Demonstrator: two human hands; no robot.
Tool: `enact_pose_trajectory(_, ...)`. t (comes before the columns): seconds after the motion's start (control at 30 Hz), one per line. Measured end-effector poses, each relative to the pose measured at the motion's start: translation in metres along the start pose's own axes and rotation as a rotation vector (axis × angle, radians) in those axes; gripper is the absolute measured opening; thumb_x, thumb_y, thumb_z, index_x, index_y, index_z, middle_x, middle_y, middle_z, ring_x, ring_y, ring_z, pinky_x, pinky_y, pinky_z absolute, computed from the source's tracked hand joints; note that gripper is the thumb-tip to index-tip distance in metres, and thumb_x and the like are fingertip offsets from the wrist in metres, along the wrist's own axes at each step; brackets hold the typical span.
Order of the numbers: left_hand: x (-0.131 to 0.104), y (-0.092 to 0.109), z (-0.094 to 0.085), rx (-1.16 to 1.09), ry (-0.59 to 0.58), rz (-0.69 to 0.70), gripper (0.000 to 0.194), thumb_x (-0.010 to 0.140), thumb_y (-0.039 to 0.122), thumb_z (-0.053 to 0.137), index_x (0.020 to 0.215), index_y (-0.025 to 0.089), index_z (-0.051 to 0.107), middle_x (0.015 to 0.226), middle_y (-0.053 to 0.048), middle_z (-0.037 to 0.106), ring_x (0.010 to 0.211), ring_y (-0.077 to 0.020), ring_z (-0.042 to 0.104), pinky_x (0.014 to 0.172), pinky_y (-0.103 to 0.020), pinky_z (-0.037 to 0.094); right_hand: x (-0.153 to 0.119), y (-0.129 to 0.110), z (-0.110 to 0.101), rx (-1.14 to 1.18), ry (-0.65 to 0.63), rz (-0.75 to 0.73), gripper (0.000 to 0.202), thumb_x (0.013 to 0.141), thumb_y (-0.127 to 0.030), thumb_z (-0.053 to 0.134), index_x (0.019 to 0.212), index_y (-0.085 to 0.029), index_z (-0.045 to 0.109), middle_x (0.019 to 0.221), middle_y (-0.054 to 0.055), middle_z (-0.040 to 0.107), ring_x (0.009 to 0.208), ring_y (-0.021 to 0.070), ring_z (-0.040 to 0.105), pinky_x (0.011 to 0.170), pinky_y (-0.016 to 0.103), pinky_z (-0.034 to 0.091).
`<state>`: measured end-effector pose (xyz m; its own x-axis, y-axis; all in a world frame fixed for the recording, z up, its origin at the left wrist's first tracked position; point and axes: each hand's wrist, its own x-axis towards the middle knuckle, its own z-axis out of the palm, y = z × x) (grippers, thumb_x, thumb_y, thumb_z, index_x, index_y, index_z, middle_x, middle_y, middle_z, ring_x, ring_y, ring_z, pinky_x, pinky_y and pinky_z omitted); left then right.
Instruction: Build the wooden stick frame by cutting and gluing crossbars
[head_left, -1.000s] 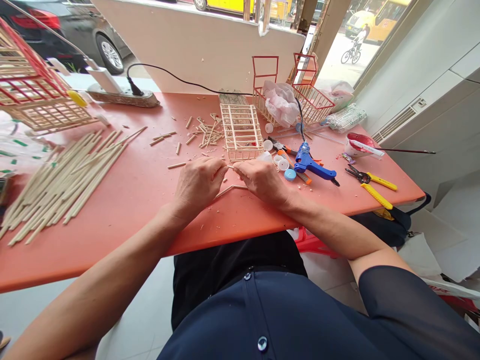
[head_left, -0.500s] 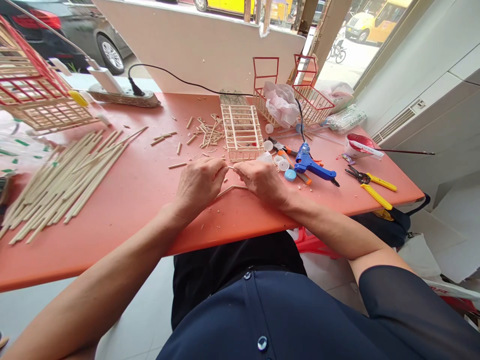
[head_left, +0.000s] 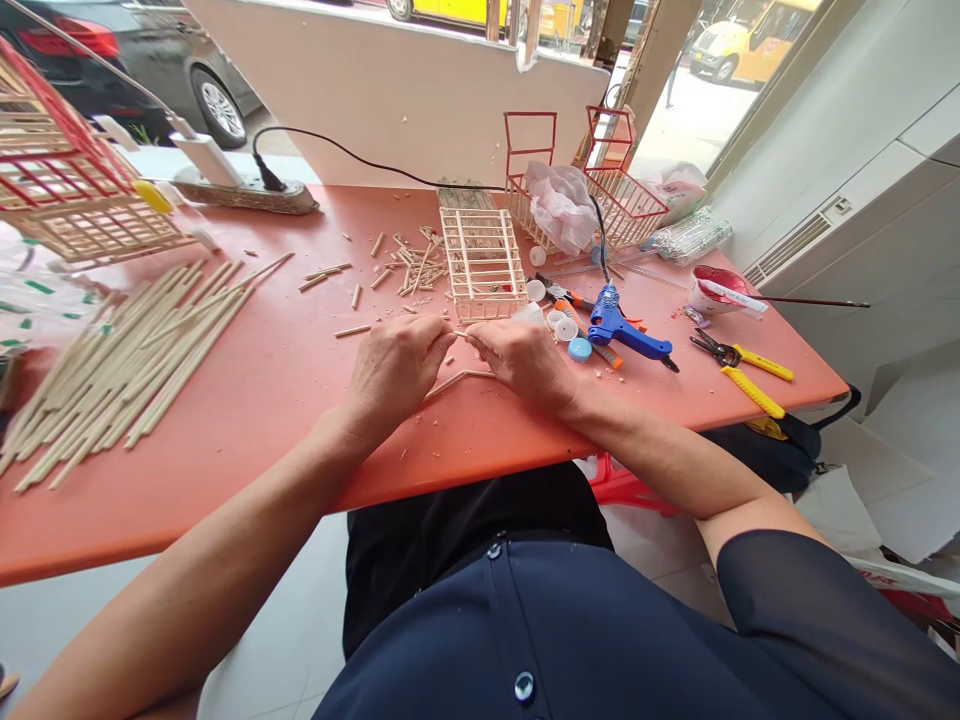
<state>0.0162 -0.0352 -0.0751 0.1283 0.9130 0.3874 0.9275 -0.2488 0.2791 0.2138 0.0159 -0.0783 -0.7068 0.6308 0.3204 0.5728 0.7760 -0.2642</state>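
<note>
My left hand (head_left: 399, 368) and my right hand (head_left: 529, 362) meet above the front of the orange table, each closed in a pinch on one thin wooden stick (head_left: 460, 334). Only a short length of it shows between the fingertips; the rest is hidden by my hands. Below them on the table lies a bent or joined pair of thin sticks (head_left: 465, 374), partly covered by my hands. Just beyond stands a small frame of glued wooden sticks (head_left: 484, 262). A blue glue gun (head_left: 626, 332) rests to the right of my right hand.
A pile of long sticks (head_left: 142, 370) lies at left, with short cut pieces (head_left: 416, 265) behind my left hand. Yellow-handled pliers (head_left: 742, 370), a red-stained cup (head_left: 712, 290) and plastic caps (head_left: 566, 328) lie at right. A power strip (head_left: 247, 192) sits at the back.
Almost nothing differs. Both hands keep their pinch on the stick, and the view has shifted very slightly.
</note>
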Motion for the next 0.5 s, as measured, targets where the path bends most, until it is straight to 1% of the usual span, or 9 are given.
enact_pose_trajectory(0.17,-0.0002,0.0012,-0.0025,-0.06,0.001,-0.033,0.027,0.102,0.035,0.054,0.089,0.024,0.075,0.079,-0.006,0.078,0.075,-0.0261,0.071,0.075,-0.035,0.049,0.0002,0.0004,-0.0037,-0.004,-0.001,0.014,0.027,0.11,-0.015,0.051,0.102,-0.014,0.076,0.094,0.006,0.079,0.084,0.0159,0.063,0.076,0.029,0.036)
enact_pose_trajectory(0.27,-0.0007,0.0027,-0.0039,-0.07,0.009,-0.051,0.026,0.101,0.037,0.056,0.09,0.023,0.075,0.08,-0.006,0.078,0.074,-0.0252,0.071,0.072,-0.034,0.047,0.0007,-0.0011,-0.0068,-0.011,-0.001,0.013,0.028,0.112,-0.019,0.05,0.106,-0.014,0.077,0.097,0.007,0.08,0.086,0.0166,0.066,0.076,0.03,0.035)
enact_pose_trajectory(0.5,-0.0021,0.0032,-0.0052,-0.049,0.004,-0.057,0.029,0.103,0.037,0.053,0.098,0.022,0.077,0.084,-0.008,0.081,0.079,-0.0275,0.074,0.074,-0.036,0.049,0.0024,-0.0009,-0.0066,-0.027,-0.012,0.02,0.027,0.112,-0.019,0.052,0.101,-0.014,0.076,0.091,0.005,0.079,0.085,0.0167,0.066,0.077,0.029,0.037)
